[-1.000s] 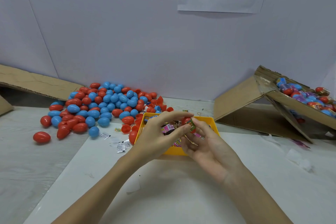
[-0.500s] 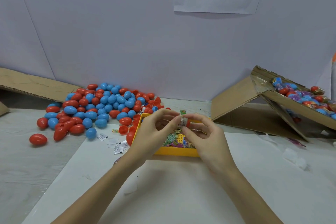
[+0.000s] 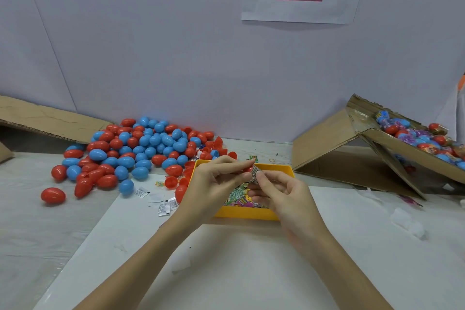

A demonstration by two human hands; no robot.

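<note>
Both my hands meet above a yellow tray that holds several printed film sleeves. My left hand grips a red plastic egg, mostly hidden by its fingers. A printed sleeve sits over the egg's right end, and my right hand pinches that sleeve between thumb and fingertips. The two hands touch at the egg.
A big heap of red and blue eggs lies left of the tray, with small white sachets near it. A tilted cardboard box at the right holds several wrapped eggs. Flat cardboard lies far left. A wall stands behind.
The egg has stayed between my hands above the tray. My right fingers have shifted on the sleeve, which now covers more of the egg's right end.
</note>
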